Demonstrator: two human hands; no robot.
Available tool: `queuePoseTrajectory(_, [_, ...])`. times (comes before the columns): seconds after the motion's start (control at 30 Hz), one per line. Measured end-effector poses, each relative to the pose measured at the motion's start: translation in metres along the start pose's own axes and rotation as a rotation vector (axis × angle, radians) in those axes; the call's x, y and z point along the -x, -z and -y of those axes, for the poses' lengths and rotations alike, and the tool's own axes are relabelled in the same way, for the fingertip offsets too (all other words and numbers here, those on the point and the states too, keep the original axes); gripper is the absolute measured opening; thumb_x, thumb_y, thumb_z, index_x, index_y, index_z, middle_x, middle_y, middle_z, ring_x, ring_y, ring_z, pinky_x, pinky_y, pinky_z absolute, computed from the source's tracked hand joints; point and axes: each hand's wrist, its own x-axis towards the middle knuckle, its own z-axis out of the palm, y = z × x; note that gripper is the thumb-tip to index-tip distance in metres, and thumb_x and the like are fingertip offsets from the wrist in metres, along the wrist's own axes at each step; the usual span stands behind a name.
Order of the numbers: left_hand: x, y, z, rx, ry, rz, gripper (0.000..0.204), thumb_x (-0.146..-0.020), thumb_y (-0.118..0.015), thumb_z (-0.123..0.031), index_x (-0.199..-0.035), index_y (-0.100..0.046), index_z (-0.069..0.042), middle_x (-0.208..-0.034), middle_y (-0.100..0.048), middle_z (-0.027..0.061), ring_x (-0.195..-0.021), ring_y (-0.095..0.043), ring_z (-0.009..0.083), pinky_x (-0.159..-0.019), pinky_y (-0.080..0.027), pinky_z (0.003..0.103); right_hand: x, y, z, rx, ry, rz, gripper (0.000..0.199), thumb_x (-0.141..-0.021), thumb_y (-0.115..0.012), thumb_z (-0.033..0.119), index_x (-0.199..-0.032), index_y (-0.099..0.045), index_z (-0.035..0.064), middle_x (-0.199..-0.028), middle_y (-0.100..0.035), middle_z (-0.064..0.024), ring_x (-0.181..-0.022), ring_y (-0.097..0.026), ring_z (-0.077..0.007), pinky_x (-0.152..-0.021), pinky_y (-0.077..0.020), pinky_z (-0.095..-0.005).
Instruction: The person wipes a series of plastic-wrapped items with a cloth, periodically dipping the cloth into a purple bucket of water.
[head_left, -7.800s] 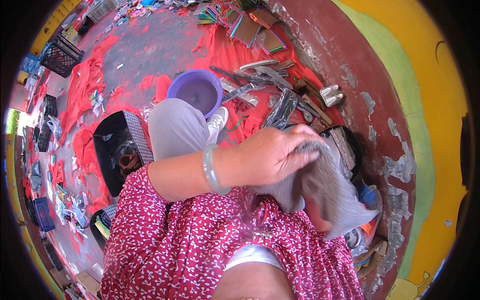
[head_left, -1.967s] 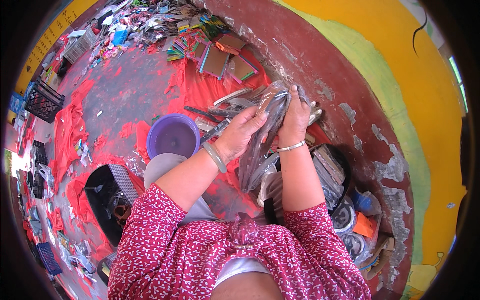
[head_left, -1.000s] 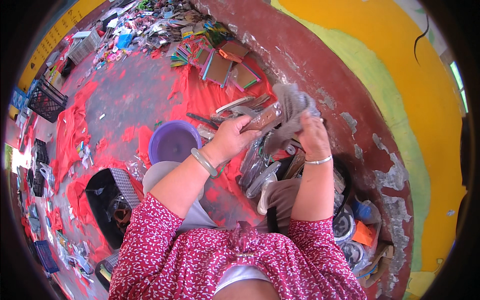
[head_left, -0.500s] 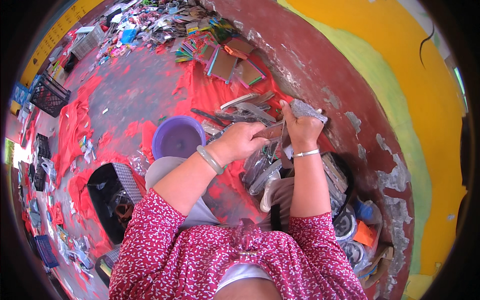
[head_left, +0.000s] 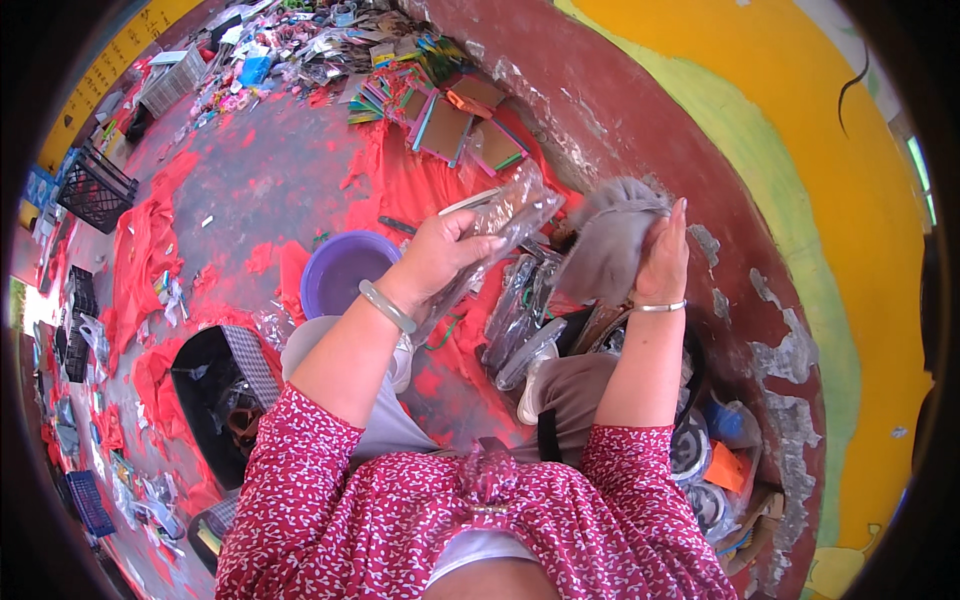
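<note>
My left hand (head_left: 435,262) is closed round a long, flat packet (head_left: 513,212) in clear, shiny plastic. Something brownish shows inside, its kind hard to make out. To the right, my right hand (head_left: 662,265) holds a grey cloth (head_left: 606,255), which hangs loosely from it toward the left. Its fingers point up, and part of them is hidden behind the cloth. Below and between the hands lie several plastic-wrapped items (head_left: 512,300) on red sheeting. A purple basin (head_left: 318,280) stands just left of my left hand.
An open black bag (head_left: 205,400) with a checked flap lies at my left. By my right leg are a clear bag of items (head_left: 740,425) and the peeling red wall (head_left: 690,150). Brown boards with coloured edges (head_left: 443,130) lie ahead, before a large heap of small goods (head_left: 290,50).
The cloth, bunched in my right fist before, now hangs spread out as that hand moves right. My left hand has shifted left and now holds up the plastic packet.
</note>
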Motion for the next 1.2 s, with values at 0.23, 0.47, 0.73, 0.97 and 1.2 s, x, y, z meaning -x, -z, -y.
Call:
queuePoseTrajectory(0.23, [-0.002,-0.012,-0.011,0.101,-0.069,-0.014,0.018,-0.082,-0.065,-0.015,-0.093,-0.058,-0.002,-0.078,-0.058,0.0008,-0.064,-0.054,0.0072,-0.059,-0.048,0.024,0.014,-0.003,-0.014,0.021,-0.126,0.366,0.040,-0.078,-0.054,-0.001,-0.118,-0.050,-0.0002,-0.113,-0.057,-0.0138,-0.102,-0.058,-0.0243,-0.089,-0.0463,-0.0380])
queuePoseTrajectory(0.47, [-0.012,-0.022,0.015,-0.236,-0.183,0.028,0.024,-0.080,-0.066,-0.011,-0.100,-0.060,0.000,-0.085,-0.060,-0.0002,-0.078,-0.052,0.0055,-0.071,-0.044,0.024,0.021,-0.035,-0.039,0.338,-0.054,0.271,0.025,-0.083,-0.055,0.002,-0.107,-0.059,-0.0010,-0.098,-0.062,-0.0029,-0.087,-0.058,-0.0123,-0.079,-0.0463,-0.0257])
queuePoseTrajectory(0.73, [-0.013,-0.030,0.015,-0.103,-0.054,0.157,0.033,-0.080,-0.068,-0.018,-0.105,-0.057,-0.001,-0.095,-0.060,0.0041,-0.088,-0.054,0.0096,-0.076,-0.045,0.026,0.027,-0.050,-0.047,0.045,-0.032,0.013,0.022,-0.076,-0.052,-0.008,-0.093,-0.064,0.0005,-0.087,-0.064,-0.0062,-0.078,-0.062,-0.0161,-0.069,-0.0496,-0.0269])
queuePoseTrajectory(0.97, [-0.015,-0.031,0.024,-0.169,-0.059,0.277,0.027,-0.088,-0.059,-0.023,-0.102,-0.056,0.000,-0.087,-0.057,0.0039,-0.082,-0.051,0.0089,-0.070,-0.045,0.024,0.016,-0.038,-0.057,0.184,0.334,-0.104,0.024,-0.075,-0.046,-0.009,-0.091,-0.063,-0.0011,-0.085,-0.064,-0.0097,-0.076,-0.063,-0.0189,-0.068,-0.0519,-0.0293])
queuePoseTrajectory(1.2, [-0.002,-0.038,0.025,-0.022,0.108,0.259,0.021,-0.088,-0.058,-0.022,-0.092,-0.056,-0.002,-0.076,-0.055,0.0002,-0.066,-0.051,0.0079,-0.061,-0.044,0.024,-0.009,-0.001,-0.028,0.007,0.138,-0.193,0.014,-0.082,-0.050,0.013,-0.071,-0.056,0.0057,-0.065,-0.056,-0.0068,-0.057,-0.053,-0.0159,-0.054,-0.0451,-0.0285])
